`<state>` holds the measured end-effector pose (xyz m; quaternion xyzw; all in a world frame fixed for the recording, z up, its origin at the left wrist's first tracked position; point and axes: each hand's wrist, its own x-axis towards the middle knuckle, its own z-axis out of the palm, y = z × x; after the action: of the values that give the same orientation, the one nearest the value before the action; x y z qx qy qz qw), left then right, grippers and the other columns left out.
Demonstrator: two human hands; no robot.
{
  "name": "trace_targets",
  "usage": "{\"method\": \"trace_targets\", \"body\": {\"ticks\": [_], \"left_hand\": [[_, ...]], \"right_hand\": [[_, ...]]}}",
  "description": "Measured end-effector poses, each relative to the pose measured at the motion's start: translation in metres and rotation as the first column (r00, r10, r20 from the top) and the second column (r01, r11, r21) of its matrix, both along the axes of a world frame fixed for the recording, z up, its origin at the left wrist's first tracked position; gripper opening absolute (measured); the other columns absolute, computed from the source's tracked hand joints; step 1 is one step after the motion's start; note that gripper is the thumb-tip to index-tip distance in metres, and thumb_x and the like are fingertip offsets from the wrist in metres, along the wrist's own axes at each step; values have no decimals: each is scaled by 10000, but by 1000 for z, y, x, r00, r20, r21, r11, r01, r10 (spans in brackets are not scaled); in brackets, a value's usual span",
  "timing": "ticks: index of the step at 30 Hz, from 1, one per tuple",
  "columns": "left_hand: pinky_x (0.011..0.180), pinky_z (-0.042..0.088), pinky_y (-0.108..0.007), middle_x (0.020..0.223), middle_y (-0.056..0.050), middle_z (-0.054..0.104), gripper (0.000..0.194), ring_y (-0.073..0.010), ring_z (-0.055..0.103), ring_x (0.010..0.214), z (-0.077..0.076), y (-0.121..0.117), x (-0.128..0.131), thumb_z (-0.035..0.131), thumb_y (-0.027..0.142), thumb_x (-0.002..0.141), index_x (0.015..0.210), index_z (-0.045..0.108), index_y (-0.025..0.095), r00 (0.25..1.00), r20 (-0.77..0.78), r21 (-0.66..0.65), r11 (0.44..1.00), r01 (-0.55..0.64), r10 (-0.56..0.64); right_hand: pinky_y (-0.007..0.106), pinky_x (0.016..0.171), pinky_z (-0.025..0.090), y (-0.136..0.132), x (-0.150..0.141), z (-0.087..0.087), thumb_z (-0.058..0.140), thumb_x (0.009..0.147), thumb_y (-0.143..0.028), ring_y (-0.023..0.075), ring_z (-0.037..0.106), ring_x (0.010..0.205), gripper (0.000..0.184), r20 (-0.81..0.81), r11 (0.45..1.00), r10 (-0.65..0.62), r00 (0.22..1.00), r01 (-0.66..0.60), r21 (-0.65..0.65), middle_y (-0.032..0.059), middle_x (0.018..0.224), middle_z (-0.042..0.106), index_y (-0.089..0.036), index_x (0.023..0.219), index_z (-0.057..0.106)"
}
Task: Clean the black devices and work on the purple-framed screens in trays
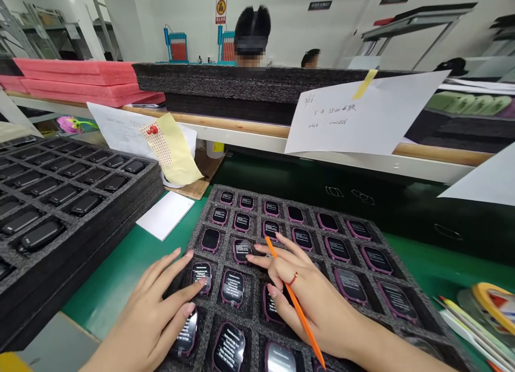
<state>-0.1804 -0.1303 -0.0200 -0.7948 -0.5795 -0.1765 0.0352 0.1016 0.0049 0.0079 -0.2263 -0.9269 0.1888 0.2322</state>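
While the left hand (147, 313) rests spread across a glossy, rounded-square black watch (201, 277), the right hand (317, 307) clasps a slim orange pencil (307, 332) above other watches (232, 287) set in pockets of a coarse grey foam tray (219, 252).

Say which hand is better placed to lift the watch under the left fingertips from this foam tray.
Left, probably: the left hand looks empty, with its fingertips already on that watch, while the right hand holds an orange pencil.
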Motion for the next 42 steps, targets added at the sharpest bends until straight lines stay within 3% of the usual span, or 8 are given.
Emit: {"method": "trace_targets", "body": {"ticks": [4, 11, 22, 31, 37, 42], "left_hand": [[1053, 526, -498, 1589, -28, 410, 463, -324, 401, 1437, -2, 0, 1, 477, 264, 997, 1452, 512, 340, 999, 34, 29, 999, -25, 24], [1089, 503, -471, 1559, -28, 442, 425, -292, 396, 1443, -8, -7, 5, 440, 262, 1021, 1433, 515, 337, 982, 158, -61, 994, -96, 104], [1088, 492, -442, 1521, -64, 472, 406, -278, 401, 1428, -5, -10, 6, 472, 210, 1008, 1401, 527, 299, 988, 153, -4, 1000, -21, 21], [1179, 344, -558, 1459, -76, 553, 386, -303, 421, 1415, -6, -20, 31, 551, 153, 941, 1309, 604, 255, 977, 164, 113, 987, 115, -133], [1121, 429, -533, 1288, -63, 693, 373, -287, 569, 1287, -14, -31, 41, 581, 182, 931, 1281, 642, 297, 979, 121, 223, 965, 135, -165], [1040, 490, -479, 1307, -61, 688, 294, -293, 613, 1218, -17, -38, 44, 560, 253, 954, 1202, 700, 325, 988, 68, 244, 962, 119, -139]], "right_hand": [[633, 1167, 348, -12, 4, 0, 497, 835, -86, 272, 612, 1281, 236, -7, 999, -21, 1000, 21, 26, 95, 1215, 743, -269, 829, 349], [621, 1163, 382, -39, -3, 0, 517, 833, -85, 281, 641, 1247, 240, 19, 993, 114, 993, -115, 40, 61, 1186, 756, -273, 887, 378], [626, 1175, 365, -41, -8, -1, 500, 841, -90, 290, 633, 1257, 234, 30, 992, 120, 992, -121, 31, 69, 1191, 750, -277, 893, 369], [618, 1192, 341, -44, 30, 12, 513, 857, -99, 280, 602, 1296, 242, 57, 998, -23, 998, 19, 67, 93, 1220, 740, -286, 892, 363], [658, 1167, 352, -54, 46, 5, 529, 834, -88, 297, 656, 1225, 236, 98, 997, -22, 995, 14, 82, 77, 1134, 772, -283, 891, 408], [668, 1163, 348, -55, 48, 4, 517, 825, -79, 304, 659, 1219, 223, 83, 997, -31, 996, 25, 66, 63, 1067, 783, -282, 902, 465]]}}
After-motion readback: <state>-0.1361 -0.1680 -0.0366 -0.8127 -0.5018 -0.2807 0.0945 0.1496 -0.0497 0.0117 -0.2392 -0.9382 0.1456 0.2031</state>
